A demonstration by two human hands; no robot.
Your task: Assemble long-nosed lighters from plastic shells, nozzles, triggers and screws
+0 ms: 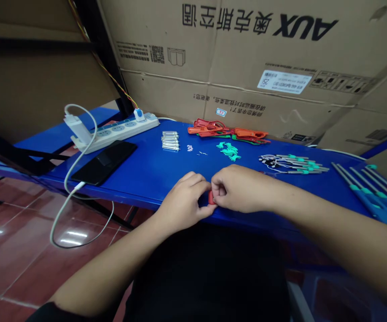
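Blue surface (pixel 146 179), six o'clock: left hand (pixel 183 201) and right hand (pixel 238 190) have their grips clamped on a small red piece (pixel 211 197), maybe a plastic cap; teal-collared screwdrivers (pixel 371 194) lie toward three o'clock.

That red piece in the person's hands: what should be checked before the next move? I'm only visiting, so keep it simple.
Red plastic piece held: ok, the right hand pinches it, with the left hand right beside it.
Its full shape: cannot tell, fingers hide most of it.
Teal-handled screwdrivers: ok, lying apart from the hands.
Black phone: ok, lying flat, away from the hands.
White charging cable: not ok, it droops off the blue table toward the floor.
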